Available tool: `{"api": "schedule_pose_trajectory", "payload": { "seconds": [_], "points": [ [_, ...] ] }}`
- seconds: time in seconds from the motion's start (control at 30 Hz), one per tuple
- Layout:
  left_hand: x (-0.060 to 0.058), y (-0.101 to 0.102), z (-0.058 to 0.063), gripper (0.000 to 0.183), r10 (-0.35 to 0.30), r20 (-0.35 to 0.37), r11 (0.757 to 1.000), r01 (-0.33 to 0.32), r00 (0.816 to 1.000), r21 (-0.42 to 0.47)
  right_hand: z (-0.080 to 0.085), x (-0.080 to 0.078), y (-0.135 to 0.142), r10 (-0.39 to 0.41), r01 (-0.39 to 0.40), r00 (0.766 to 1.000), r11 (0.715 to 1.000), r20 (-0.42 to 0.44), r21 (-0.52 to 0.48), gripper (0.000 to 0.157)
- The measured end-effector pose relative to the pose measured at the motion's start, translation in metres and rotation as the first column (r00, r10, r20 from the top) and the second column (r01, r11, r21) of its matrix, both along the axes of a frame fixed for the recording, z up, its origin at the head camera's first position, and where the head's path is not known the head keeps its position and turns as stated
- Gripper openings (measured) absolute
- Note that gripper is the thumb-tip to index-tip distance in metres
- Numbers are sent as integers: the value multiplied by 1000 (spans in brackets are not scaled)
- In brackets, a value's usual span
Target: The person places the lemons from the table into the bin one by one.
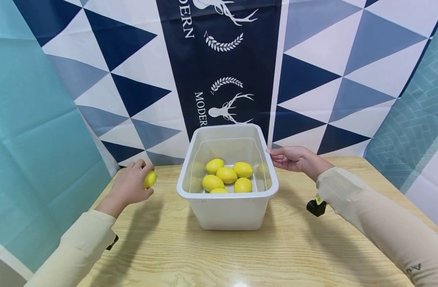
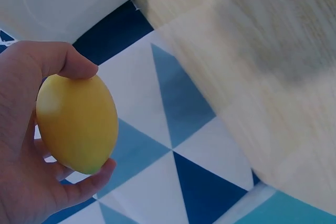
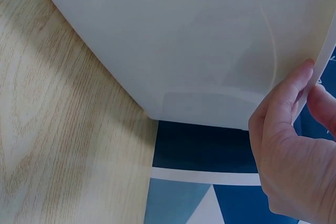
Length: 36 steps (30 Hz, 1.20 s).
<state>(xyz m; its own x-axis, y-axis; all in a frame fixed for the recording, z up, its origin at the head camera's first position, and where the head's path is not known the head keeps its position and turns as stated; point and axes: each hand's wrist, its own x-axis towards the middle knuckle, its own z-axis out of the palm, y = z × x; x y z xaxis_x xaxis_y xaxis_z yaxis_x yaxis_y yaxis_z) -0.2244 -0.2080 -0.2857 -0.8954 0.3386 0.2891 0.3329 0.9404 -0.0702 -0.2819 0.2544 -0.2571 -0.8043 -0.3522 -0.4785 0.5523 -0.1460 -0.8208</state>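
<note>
In the head view my left hand (image 1: 132,181) is left of the white plastic tub (image 1: 227,211), above the table. It grips a yellow lemon (image 2: 79,121), thumb on one end and fingertips at the other in the left wrist view. My right hand (image 1: 294,158) pinches the tub's right rim near the back corner; in the right wrist view the fingers (image 3: 286,90) lie along the wall just under the rim. Several lemons (image 1: 226,175) lie on the bottom of the tub, the nearest partly hidden by the front rim.
The tub stands on a light wooden table (image 1: 233,255). Behind it hangs a cloth (image 1: 222,59) with blue and white triangles and a dark deer panel. A teal sheet (image 1: 43,139) closes off the left side. Small black devices (image 1: 316,207) sit at both wrists.
</note>
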Motion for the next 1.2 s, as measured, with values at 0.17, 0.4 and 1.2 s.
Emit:
{"api": "schedule_pose_trajectory", "payload": {
  "seconds": [0.17,0.4,1.2],
  "points": [
    [2,6,7,45,1,-6,1000,-1,1000,-9,0,0,0,-1,1,1000,1000,-4,0,25],
    [3,13,16,46,0,3,1000,0,1000,9,0,0,1,-9,9,1000,1000,1,-3,28],
    [5,29,41,45,-46,44,998,48,998,-32,0,0,1,-26,26,1000,1000,14,8,25]
  ]
}}
